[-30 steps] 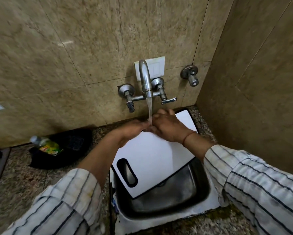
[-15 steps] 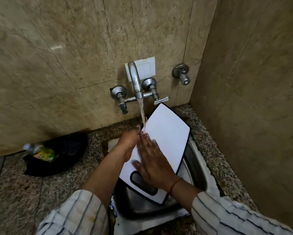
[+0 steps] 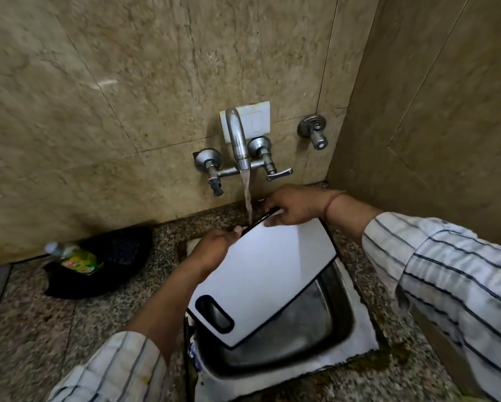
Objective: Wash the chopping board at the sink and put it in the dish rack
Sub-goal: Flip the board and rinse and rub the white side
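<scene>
A white chopping board (image 3: 268, 274) with a black rim and a slot handle at its near left corner lies tilted over the steel sink (image 3: 307, 340). Its far edge is raised under the running tap (image 3: 237, 140). My left hand (image 3: 211, 250) grips the board's far left edge. My right hand (image 3: 297, 206) holds the far top edge beside the water stream. Water falls onto the black rim between the two hands. No dish rack is in view.
A black pan (image 3: 104, 262) with a green bottle (image 3: 75, 258) lying in it sits on the speckled granite counter (image 3: 40, 329) to the left. Tiled walls close in behind and on the right. A spare wall valve (image 3: 314, 132) sticks out right of the tap.
My right hand left the board's face and went up to its far edge. The board swung from pointing away to lying more crosswise over the sink.
</scene>
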